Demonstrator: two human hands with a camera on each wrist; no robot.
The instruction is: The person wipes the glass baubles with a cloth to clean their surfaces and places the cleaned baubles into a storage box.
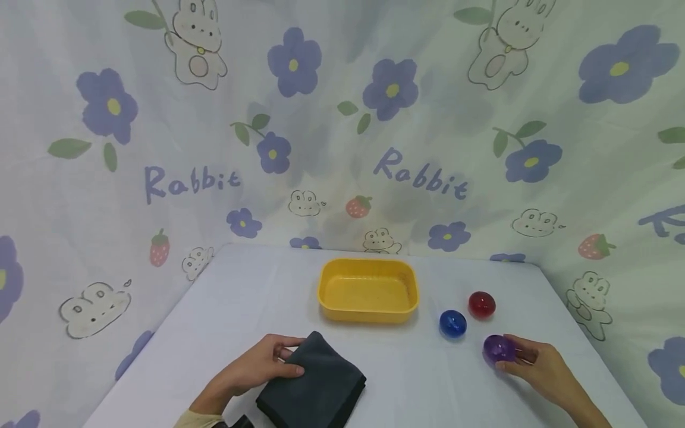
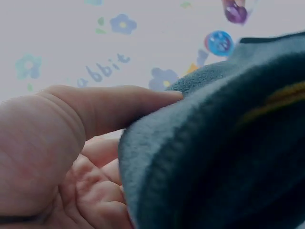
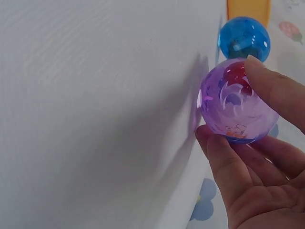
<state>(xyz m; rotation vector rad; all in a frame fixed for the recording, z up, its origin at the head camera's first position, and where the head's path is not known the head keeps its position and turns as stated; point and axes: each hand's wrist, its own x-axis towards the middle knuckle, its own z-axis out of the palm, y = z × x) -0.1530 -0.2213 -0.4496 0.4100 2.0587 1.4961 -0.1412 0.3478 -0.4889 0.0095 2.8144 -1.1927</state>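
My left hand [image 1: 264, 362] pinches the upper left edge of a folded dark grey cloth [image 1: 318, 383], thumb on top and fingers underneath. In the left wrist view the soft cloth [image 2: 214, 119] fills the right side, raised at the pinched edge. At the right, my right hand [image 1: 546, 368] holds a clear purple ball [image 1: 499, 349] between thumb and fingers. The right wrist view shows the see-through purple ball [image 3: 238, 109] close up, at or just above the tabletop. A blue ball [image 1: 452, 324] and a red ball [image 1: 482, 305] lie just beyond it.
A yellow rectangular tray [image 1: 369, 315] stands at the middle back of the white table [image 1: 241, 297], left of the blue and red balls. Behind and at both sides hangs a curtain [image 1: 332, 137] printed with rabbits and flowers.
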